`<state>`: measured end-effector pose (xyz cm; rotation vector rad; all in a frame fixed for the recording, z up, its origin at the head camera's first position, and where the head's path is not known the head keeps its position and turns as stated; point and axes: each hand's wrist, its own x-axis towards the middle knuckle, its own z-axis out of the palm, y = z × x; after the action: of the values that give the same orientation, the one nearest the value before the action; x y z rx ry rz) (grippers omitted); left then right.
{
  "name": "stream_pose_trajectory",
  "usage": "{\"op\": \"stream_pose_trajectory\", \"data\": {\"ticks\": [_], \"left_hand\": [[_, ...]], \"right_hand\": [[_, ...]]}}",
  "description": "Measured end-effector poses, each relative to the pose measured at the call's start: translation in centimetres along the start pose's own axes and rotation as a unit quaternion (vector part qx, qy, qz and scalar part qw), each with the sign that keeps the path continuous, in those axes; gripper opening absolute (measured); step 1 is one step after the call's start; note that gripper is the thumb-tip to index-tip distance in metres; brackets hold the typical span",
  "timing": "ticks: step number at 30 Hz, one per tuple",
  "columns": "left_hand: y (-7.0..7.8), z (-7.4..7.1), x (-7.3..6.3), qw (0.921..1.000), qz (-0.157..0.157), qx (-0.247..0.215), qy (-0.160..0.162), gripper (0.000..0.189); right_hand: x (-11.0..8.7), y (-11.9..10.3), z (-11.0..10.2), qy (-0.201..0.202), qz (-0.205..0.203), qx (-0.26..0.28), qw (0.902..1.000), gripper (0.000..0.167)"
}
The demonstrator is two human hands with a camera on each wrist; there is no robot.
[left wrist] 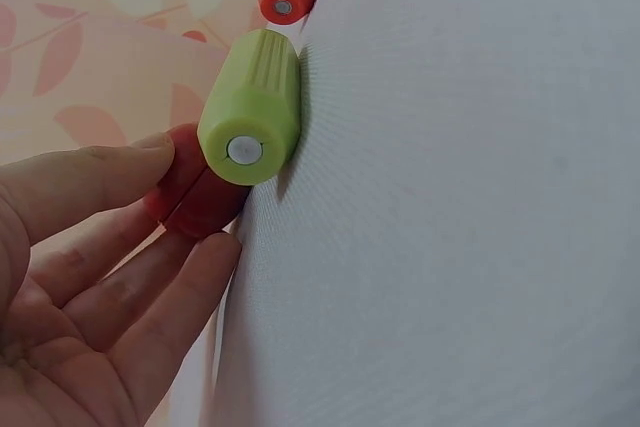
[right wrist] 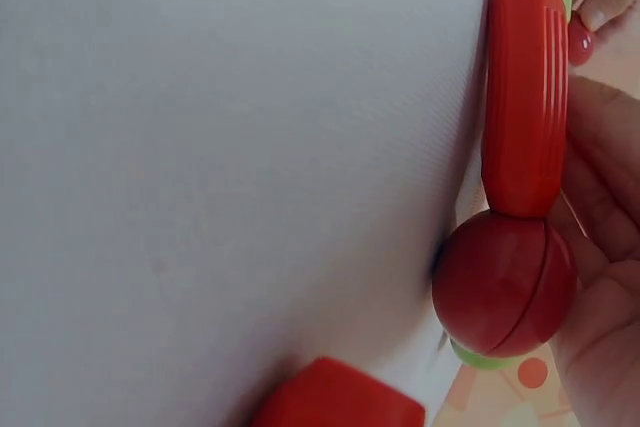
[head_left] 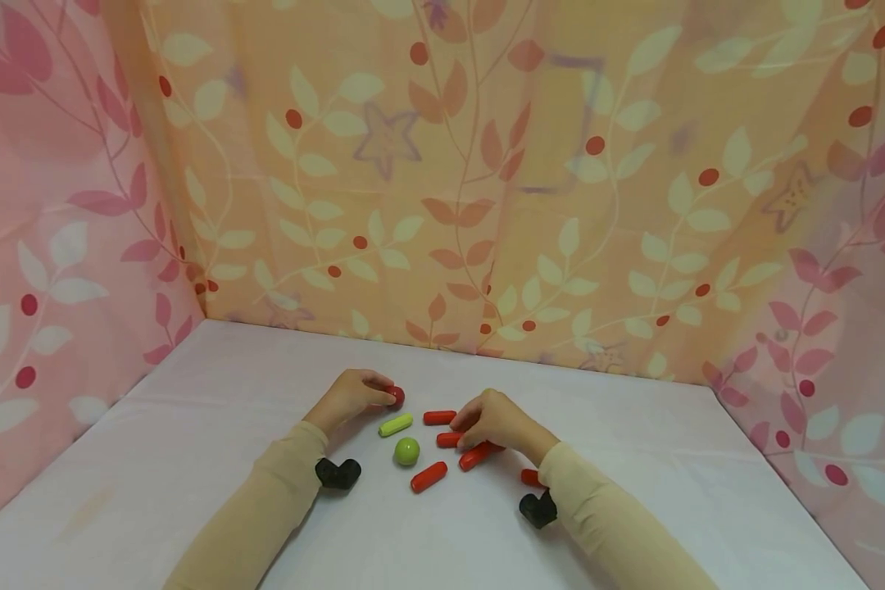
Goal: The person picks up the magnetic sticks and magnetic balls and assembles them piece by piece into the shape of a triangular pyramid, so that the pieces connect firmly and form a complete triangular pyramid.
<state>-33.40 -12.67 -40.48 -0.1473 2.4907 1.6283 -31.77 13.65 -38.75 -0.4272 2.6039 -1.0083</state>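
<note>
My left hand (head_left: 350, 399) pinches a red ball (head_left: 396, 397) with a seam between thumb and fingertips. Beside it lies a light green stick (head_left: 395, 424) with a silvery disc in its end, and a green ball (head_left: 407, 451) is nearer me. The thumb and forefinger of my right hand (head_left: 497, 422) close about the right end of a short red stick (head_left: 448, 440). Just this side of that hand lies a longer red stick (head_left: 479, 456). In the right wrist view a red ball (right wrist: 505, 282) touches the end of a red stick (right wrist: 525, 97), with the right palm behind.
Another red stick (head_left: 439, 418) lies beyond the right fingertips, one (head_left: 429, 477) in front, and one (head_left: 531, 477) partly under the right sleeve. Some green (right wrist: 485, 355) peeks out behind the red ball. Patterned curtains (head_left: 457, 180) enclose the white table (head_left: 428, 549).
</note>
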Motion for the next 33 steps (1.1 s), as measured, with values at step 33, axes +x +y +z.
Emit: {"op": "stream_pose_trajectory", "data": {"ticks": [33], "left_hand": [[2.3, 1.2, -2.0, 0.9982, 0.044, -0.025, -0.034, 0.025]], "right_hand": [[-0.9, -0.2, -1.4, 0.113, 0.007, 0.016, 0.9935, 0.01]]}}
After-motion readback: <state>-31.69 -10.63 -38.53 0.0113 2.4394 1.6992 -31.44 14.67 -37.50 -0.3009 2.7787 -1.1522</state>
